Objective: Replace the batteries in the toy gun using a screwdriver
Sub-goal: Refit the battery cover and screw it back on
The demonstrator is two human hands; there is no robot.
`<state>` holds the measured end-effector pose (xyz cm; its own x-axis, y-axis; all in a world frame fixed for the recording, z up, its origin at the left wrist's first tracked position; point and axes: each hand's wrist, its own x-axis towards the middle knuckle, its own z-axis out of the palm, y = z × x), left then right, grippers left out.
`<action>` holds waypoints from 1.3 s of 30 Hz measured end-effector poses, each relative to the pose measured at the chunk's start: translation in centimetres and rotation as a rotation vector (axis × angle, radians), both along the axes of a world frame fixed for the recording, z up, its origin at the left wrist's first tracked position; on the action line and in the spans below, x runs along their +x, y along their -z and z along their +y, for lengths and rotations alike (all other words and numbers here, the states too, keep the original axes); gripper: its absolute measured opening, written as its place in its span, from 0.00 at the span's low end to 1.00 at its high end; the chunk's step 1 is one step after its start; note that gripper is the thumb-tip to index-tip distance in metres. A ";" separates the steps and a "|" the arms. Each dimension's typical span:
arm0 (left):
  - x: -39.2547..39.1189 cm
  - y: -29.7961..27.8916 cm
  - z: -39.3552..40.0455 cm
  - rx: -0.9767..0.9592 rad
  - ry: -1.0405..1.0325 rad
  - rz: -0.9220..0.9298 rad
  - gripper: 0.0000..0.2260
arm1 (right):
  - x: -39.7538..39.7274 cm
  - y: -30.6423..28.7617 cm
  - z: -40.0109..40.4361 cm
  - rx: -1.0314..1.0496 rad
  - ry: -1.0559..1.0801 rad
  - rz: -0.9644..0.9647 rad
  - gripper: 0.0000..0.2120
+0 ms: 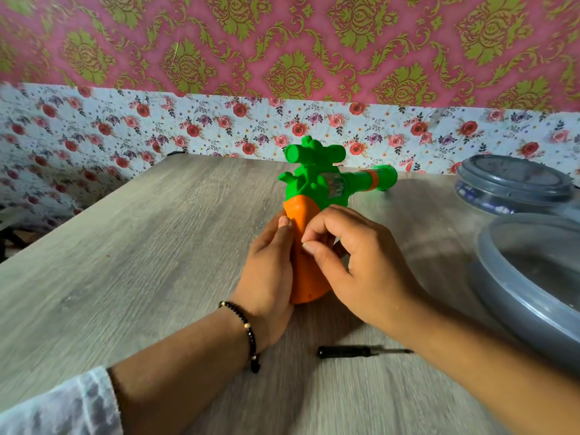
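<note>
A green toy gun (317, 180) with an orange grip (306, 215) lies on the wooden table, its barrel pointing right and its grip toward me. My left hand (266, 277) wraps the left side of the orange grip. My right hand (354, 262) rests on the grip's right side, thumb and forefinger pinched at its surface; what they pinch is hidden. A small black screwdriver (361, 352) lies loose on the table below my right wrist, tip pointing right. No batteries are in sight.
Two grey plastic containers stand at the right: a lidded one (514, 183) at the back and an open bowl (533, 271) nearer me. The wooden table (141, 246) meets a floral-papered wall (157, 127) behind the gun.
</note>
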<state>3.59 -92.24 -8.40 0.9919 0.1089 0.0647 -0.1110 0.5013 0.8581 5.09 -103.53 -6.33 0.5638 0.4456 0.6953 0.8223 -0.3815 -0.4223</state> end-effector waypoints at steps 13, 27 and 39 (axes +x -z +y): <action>0.3 0.4 0.0 -0.019 0.017 -0.051 0.13 | -0.1 -0.3 -0.3 -0.174 0.016 -0.158 0.03; -0.1 -0.1 0.2 -0.052 0.026 0.036 0.12 | -0.8 0.1 -0.6 -0.301 0.014 -0.248 0.06; 0.3 -0.2 0.7 -0.133 0.047 0.178 0.18 | -1.8 -2.4 0.0 -0.147 0.051 0.335 0.16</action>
